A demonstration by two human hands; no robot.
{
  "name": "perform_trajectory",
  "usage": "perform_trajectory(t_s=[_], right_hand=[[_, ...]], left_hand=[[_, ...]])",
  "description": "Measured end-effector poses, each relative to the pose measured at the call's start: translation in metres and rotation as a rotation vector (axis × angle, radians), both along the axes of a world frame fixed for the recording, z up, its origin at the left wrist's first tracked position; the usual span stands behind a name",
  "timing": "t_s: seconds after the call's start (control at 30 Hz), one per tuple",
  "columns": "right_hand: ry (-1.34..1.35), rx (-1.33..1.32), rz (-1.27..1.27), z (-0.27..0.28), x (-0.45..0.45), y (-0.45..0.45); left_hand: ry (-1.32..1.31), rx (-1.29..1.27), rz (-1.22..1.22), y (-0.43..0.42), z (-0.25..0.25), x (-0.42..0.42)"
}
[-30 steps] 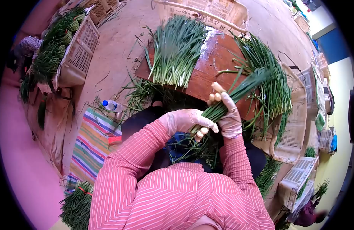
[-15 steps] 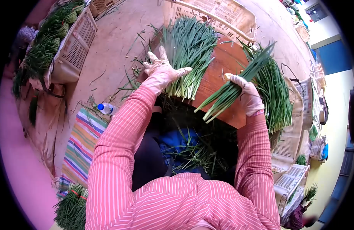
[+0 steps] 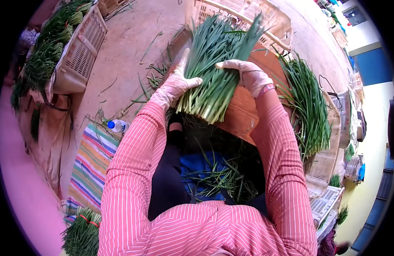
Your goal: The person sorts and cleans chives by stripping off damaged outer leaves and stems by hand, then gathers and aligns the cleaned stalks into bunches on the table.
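A thick pile of garlic chives [image 3: 207, 72] lies on a reddish-brown wooden board [image 3: 241, 121], pale stem ends toward me. My left hand [image 3: 174, 86], in a whitish glove, rests along the pile's left edge with fingers stretched and thumb apart over the stems. On the other side, my gloved right hand [image 3: 251, 77] is closed around a small bunch of chives, held against the pile's right side. Its fingers are partly hidden by the leaves. Farther right lies a second, looser heap of chives [image 3: 310, 111].
Plastic crates stand beyond the board [image 3: 282, 25] and at left, where one crate [image 3: 81, 59] is heaped with greens. A blue-capped bottle [image 3: 118, 125] sits near a striped mat [image 3: 92, 166]. A tied bundle [image 3: 81, 234] lies lower left. Scraps cover blue cloth [image 3: 190, 164] below.
My right hand has carried its small bunch leftward from beside the right heap to the main pile. My left hand has shifted slightly down and left, against the pile's edge.
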State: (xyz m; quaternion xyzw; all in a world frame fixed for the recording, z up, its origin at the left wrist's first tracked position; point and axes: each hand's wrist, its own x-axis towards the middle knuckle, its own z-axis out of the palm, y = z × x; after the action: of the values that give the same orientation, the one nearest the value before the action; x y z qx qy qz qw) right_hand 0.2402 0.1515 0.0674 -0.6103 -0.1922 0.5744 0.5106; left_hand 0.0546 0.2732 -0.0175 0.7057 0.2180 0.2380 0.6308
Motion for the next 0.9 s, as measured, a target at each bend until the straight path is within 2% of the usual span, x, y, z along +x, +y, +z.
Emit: perform_trajectory(t_s=[0.17, 0.2, 0.23, 0.3, 0.33, 0.37, 0.4, 0.43, 0.5, 0.57, 0.63, 0.7, 0.73, 0.77, 0.83, 0.9], right_hand=[[-0.095, -0.142, 0.029, -0.023, -0.012, 0.034], [-0.257, -0.186, 0.018, -0.011, -0.023, 0.033], [-0.256, -0.188, 0.017, -0.019, -0.023, 0.035], [-0.622, -0.102, -0.274, -0.035, -0.024, 0.038], [-0.861, -0.034, -0.297, -0.034, -0.028, 0.033], [-1.300, -0.233, -0.321, -0.040, -0.032, 0.035], [-1.468, -0.295, -0.323, -0.044, -0.039, 0.035], [-1.637, -0.360, -0.324, -0.045, -0.043, 0.033], [-1.610, -0.365, -0.301, -0.045, -0.039, 0.028], [-1.855, -0.068, -0.390, -0.052, -0.029, 0.021], [-1.839, 0.189, -0.438, -0.037, -0.018, 0.005], [-1.710, 0.258, -0.469, -0.032, -0.010, -0.020], [-1.588, 0.223, -0.471, -0.022, -0.017, -0.036], [-1.685, 0.265, -0.492, -0.034, -0.009, -0.051], [-1.592, 0.200, -0.466, -0.042, -0.010, -0.080], [-1.385, 0.262, -0.489, -0.042, -0.028, -0.098]], left_hand=[[-0.088, -0.055, -0.039, 0.000, -0.004, -0.001], [-0.087, -0.055, -0.039, -0.001, 0.000, -0.002], [-0.074, -0.083, -0.061, -0.003, 0.004, -0.002], [-0.060, -0.113, -0.087, -0.010, 0.006, 0.000], [-0.089, -0.225, -0.062, -0.015, 0.007, 0.004], [-0.118, -0.336, -0.038, -0.016, 0.008, 0.006], [0.018, -0.032, 0.018, -0.016, -0.002, 0.009], [0.043, 0.186, 0.052, -0.016, -0.011, 0.013], [0.111, 0.411, 0.080, -0.014, -0.017, 0.017], [0.153, 0.411, 0.090, -0.011, -0.012, 0.015], [0.214, 0.396, 0.107, -0.010, -0.002, 0.012], [0.206, 0.392, 0.127, -0.008, 0.001, 0.011], [0.193, 0.385, 0.138, -0.008, 0.002, 0.010], [0.207, 0.411, 0.137, -0.005, 0.000, 0.008], [0.157, 0.395, 0.153, -0.002, -0.003, 0.007], [0.207, 0.392, 0.181, 0.001, -0.001, 0.005]])
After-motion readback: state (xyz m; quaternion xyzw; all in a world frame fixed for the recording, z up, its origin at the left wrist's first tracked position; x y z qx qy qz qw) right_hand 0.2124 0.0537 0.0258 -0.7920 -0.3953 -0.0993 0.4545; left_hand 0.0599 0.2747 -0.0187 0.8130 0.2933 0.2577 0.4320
